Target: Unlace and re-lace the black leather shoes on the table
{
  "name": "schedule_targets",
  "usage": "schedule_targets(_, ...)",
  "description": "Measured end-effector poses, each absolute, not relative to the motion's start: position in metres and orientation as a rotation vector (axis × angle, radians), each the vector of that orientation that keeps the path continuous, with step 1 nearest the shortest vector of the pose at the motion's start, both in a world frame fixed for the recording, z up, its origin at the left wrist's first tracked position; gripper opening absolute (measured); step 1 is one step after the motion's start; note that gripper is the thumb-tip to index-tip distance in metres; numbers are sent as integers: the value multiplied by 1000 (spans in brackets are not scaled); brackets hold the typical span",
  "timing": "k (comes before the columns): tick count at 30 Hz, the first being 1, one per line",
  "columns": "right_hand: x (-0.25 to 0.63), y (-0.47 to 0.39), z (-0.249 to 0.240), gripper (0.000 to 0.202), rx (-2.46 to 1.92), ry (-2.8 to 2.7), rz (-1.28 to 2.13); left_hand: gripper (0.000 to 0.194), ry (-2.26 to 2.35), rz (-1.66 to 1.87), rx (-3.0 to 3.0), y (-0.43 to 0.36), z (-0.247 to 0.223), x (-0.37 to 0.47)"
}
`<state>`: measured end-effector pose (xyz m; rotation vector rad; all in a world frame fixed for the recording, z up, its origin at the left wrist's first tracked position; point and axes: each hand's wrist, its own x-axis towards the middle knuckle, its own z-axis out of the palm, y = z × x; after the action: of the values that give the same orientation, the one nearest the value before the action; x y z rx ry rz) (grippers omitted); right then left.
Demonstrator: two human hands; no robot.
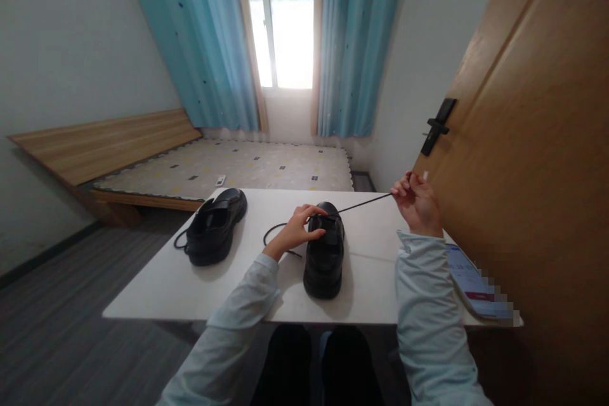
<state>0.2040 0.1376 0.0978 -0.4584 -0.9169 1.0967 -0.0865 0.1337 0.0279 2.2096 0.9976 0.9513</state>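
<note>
A black shoe (pixel 324 263) stands on the white table (pixel 266 295) in front of me, its toe pointing away. My left hand (pixel 299 228) grips its upper part, thumb and fingers spread across the lace area. From there a black lace (pixel 366 201) runs taut up to the right, into the closed fingers of my right hand (pixel 419 203), raised above the table's far right part. Another lace end (pixel 269 231) curls on the table left of the shoe, partly behind my left hand. A second black shoe (pixel 209 235) stands at the left, its lace looped beside its heel.
A phone-like device (pixel 476 285) with a lit screen lies at the table's right edge. The wooden door (pixel 533 139) with a black handle stands close on the right. Beyond the table is a bed (pixel 266 168) with a small white object (pixel 221 181) on it.
</note>
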Motion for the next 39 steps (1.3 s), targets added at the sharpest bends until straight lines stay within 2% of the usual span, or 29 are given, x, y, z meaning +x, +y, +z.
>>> schedule_targets(5,215,138,96,15,-522,-947,1024,36,1010,941,2223,134,29,-86)
schedule_targets(15,203,145,74,15,-1196,-1545,787,35,1012,946,2231,132,31,-85)
schedule_targets(23,174,140,64,19,-1109,-1877,835,25,983,1031,2369,127,32,-79)
schedule_targets(26,163,132,65,14,-1102,-1950,869,21,1000,1031,2402,126,32,-76)
schedule_targets(29,157,128,68,7,-1150,-2045,769,21,1012,1030,2415,126,31,-74)
schedule_targets(39,159,126,70,7,-1123,-2115,715,21,1010,1023,2433,126,31,-73)
